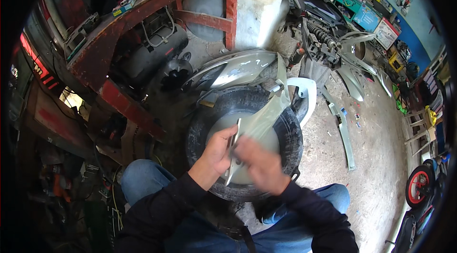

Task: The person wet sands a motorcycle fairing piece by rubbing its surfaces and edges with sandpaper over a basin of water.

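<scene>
Pale-green curved plastic panel (261,122) is hanging over a round black tub (196,138), left fingers (224,136) gripping its near end, blurred right fingers (247,150) unreadable, risking dropping in if that grip is loosening.

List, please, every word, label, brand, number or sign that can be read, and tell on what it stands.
Lettering is located here, not copied.
Small box, upper left: printed lettering.
Red strip, far left: large marks.
Blue box, upper right: print too small to read.
Pale green panel in the left hand: none readable.
</scene>
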The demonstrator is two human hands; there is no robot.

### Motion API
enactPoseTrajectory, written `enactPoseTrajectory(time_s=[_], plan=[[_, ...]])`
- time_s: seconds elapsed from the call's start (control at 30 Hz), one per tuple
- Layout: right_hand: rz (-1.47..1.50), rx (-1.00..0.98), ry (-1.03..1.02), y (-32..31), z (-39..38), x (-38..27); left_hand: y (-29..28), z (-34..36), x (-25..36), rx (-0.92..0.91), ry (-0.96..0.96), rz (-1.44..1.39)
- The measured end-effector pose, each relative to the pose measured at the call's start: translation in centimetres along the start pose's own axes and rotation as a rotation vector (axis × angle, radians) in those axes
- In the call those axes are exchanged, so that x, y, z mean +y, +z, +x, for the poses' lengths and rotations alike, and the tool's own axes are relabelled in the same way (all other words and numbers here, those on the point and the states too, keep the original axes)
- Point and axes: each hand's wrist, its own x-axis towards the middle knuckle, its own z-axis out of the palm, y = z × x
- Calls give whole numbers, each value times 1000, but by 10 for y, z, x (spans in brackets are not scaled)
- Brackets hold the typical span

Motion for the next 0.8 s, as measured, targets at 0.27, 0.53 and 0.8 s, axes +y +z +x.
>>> enactPoseTrajectory(time_s=[0.27, 0.53, 0.8], plan=[[53, -38, -70, 2, 2, -8, 14, 2, 3, 16, -34, 51], [51, -160, -84, -1, 6, -20, 15, 1, 4, -40, 35, 123], [21, -227, -220, -6, 3, -7, 17, 2, 13, -118, 23, 134]])
